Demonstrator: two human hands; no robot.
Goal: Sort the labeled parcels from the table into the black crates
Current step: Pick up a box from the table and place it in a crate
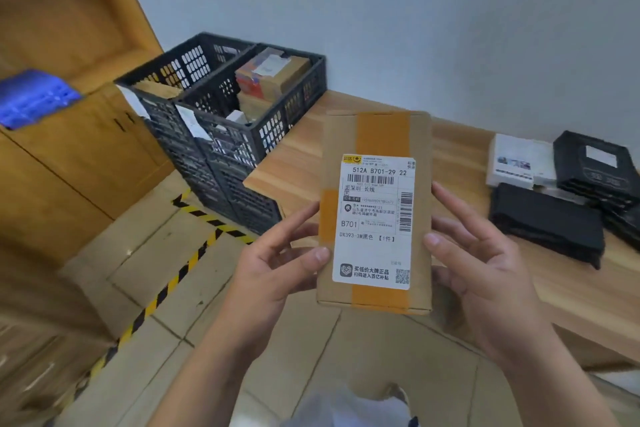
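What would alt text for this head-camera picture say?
Both hands, left hand and right hand, hold up a taped cardboard parcel with its label facing the camera. Black crates stand left of the table.

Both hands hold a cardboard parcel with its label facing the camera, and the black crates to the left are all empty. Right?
Not quite. The head view shows both hands holding the parcel, label facing the camera, but the crates are not all empty: the right one holds boxes.

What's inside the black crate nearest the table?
The crate holds a brown box with a white label on top, above an orange-red box and paler parcels. Whatever lies beneath them is covered, and the walls hide the crate's bottom.
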